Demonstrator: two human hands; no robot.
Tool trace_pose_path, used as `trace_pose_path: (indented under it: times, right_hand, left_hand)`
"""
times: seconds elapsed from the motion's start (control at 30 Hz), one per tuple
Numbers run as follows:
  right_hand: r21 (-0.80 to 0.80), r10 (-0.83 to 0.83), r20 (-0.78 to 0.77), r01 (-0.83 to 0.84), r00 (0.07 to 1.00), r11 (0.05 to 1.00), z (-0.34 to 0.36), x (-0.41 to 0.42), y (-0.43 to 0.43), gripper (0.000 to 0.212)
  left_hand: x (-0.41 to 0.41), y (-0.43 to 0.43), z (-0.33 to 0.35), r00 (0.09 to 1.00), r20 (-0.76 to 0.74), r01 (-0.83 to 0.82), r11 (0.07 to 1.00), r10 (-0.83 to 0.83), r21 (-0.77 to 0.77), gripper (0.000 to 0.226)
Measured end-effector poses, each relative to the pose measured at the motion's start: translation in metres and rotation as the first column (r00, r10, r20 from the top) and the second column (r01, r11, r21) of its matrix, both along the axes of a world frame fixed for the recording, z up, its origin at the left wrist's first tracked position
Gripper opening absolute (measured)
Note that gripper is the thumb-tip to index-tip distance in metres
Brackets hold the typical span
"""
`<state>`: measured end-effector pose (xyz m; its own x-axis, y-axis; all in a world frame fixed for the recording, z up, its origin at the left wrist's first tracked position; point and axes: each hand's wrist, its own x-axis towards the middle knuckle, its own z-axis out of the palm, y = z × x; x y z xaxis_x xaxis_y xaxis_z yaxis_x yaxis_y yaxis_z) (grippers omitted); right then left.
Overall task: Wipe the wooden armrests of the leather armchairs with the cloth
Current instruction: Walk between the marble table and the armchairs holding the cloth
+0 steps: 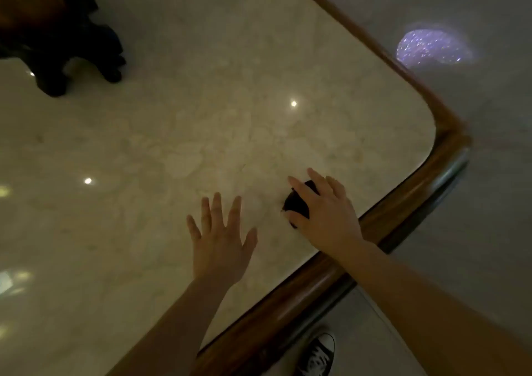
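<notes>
Right hand [322, 211] spread over a small dark cloth [296, 206], fingers draped across it and pressing it to the marble top of the bench [201, 122], close to the rounded wooden rim [408, 197]; whether gripped or merely covered, cannot tell. Left hand [218, 240] flat and open, fingers splayed, holding nothing, hovering over or resting on the marble just beside the right. No leather armchair or armrest anywhere in view, so the wiping itself judged not yet begun. A dark carved ornament [57, 30] at the far left corner, well apart from both hands. A sneaker [319, 352] on the floor below the rim. Risks from here: cloth bunched small and only partly under the palm, so likely to slide out on polished stone if lifted carelessly; dim light and glare spots making edges hard to judge.
</notes>
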<state>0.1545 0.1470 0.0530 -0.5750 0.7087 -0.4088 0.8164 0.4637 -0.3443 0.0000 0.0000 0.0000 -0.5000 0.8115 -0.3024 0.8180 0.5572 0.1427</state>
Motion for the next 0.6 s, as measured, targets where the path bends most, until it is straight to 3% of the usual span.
trace_pose_path:
  times: [0.23,0.6]
  right_hand:
    - [0.140,0.058,0.144,-0.078,0.988,0.987,-0.055,0.000,0.005,0.076]
    - [0.404,0.091,0.114,-0.130,0.989,0.906,-0.093,0.003,0.005,0.045]
  left_hand:
    - [0.004,0.000,-0.052,0.999,-0.004,-0.034,0.999,0.034,0.002,0.076]
    - [0.004,-0.003,-0.068,0.997,-0.076,-0.006,1.000,0.006,-0.006,0.079]
